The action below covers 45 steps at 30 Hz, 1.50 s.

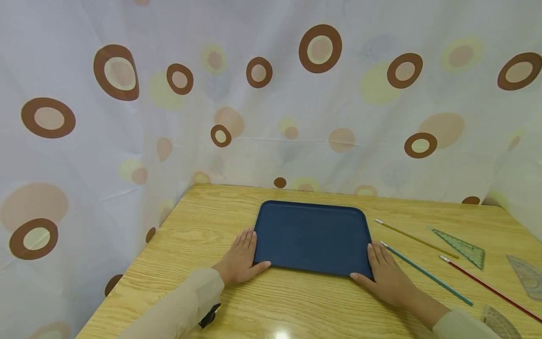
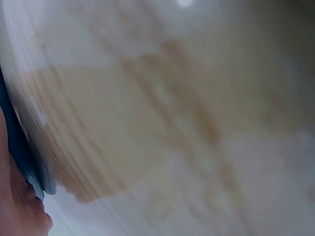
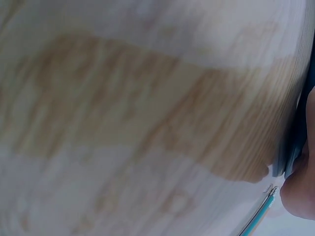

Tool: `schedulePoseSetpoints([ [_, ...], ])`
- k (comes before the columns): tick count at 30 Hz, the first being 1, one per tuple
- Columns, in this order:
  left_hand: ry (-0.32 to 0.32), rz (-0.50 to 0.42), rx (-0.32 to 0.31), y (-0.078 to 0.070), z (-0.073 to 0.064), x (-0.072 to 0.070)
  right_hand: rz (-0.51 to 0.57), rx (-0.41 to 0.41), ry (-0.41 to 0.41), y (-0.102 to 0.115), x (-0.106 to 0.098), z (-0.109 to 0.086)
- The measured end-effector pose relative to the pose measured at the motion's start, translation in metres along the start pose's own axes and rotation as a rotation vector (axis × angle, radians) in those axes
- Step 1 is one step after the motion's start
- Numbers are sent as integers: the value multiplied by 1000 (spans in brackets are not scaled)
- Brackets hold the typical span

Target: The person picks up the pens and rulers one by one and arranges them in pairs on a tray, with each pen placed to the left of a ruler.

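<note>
A dark blue rectangular tray (image 1: 313, 238) lies flat on the wooden table in the head view, with nothing on it. My left hand (image 1: 243, 259) rests at its left side, fingers extended along the edge and thumb towards the front left corner. At the opposite side my right hand (image 1: 387, 275) touches the right edge, its fingers also extended and its thumb by the front right corner. The left wrist view catches only part of the left hand (image 2: 22, 209) beside the tray's edge (image 2: 22, 142). In the right wrist view the right hand (image 3: 300, 191) is mostly cut off.
Right of the tray lie a teal pencil (image 1: 427, 273), close to the right fingertips, a yellow pencil (image 1: 417, 238) and a red pencil (image 1: 491, 288). Beyond are a green set square (image 1: 461, 245) and two protractors (image 1: 527, 277). A patterned curtain (image 1: 279, 113) borders the table (image 1: 203, 221).
</note>
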<state>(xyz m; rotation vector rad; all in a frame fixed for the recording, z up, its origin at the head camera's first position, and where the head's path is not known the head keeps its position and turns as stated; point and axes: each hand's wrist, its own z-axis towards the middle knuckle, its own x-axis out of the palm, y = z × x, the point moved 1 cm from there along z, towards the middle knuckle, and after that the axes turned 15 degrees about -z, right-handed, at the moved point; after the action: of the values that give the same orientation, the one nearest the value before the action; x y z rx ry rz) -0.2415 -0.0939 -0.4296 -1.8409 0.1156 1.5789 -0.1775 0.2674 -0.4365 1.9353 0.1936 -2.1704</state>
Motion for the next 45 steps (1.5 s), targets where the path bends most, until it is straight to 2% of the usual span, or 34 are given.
schedulePoseSetpoints([
  [10, 4, -2, 8, -2, -2, 0, 46, 11, 15, 0, -1, -3],
  [35, 7, -31, 27, -5, -9, 3, 52, 16, 11, 0, 2, -11],
  [45, 17, -22, 10, -7, -11, 3, 56, 8, 3, 0, 4, -15],
])
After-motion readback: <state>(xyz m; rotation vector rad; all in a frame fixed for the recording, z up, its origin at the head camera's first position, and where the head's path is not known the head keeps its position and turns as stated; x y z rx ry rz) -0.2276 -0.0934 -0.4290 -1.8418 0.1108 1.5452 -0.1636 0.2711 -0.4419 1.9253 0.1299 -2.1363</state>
